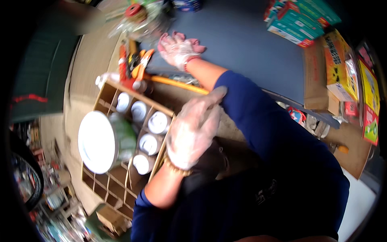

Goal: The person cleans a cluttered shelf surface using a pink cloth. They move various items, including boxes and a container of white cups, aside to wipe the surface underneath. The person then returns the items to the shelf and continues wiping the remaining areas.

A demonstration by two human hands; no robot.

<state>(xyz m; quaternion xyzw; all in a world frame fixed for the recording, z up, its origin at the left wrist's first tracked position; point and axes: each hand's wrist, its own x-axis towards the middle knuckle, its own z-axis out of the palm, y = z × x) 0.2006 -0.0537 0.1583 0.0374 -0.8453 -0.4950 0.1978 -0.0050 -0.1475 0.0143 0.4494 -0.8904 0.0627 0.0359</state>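
My right hand (178, 51), in a thin clear glove, lies over the dark blue-grey tabletop (257, 45). Bunched pink material, apparently a cloth (196, 47), shows at its fingertips. Closer to me, my left hand (193, 130) is blurred, in a translucent glove, with its fingers apart and nothing visible in them. It overlaps the near edge of an open cardboard box (163, 148) with dividers. Several white-topped containers (158, 122) stand in its cells. A green container (125, 140) with a wide white lid (96, 142) rises over the box.
Orange- and red-handled tools (142, 65) lie by the table's corner, beside a clear plastic bag (145, 27). Teal boxes (297, 25) and yellow boxes (340, 66) stack at the right. An orange bar (178, 83) runs below the table edge. Crowded shelves (57, 199) fill the lower left.
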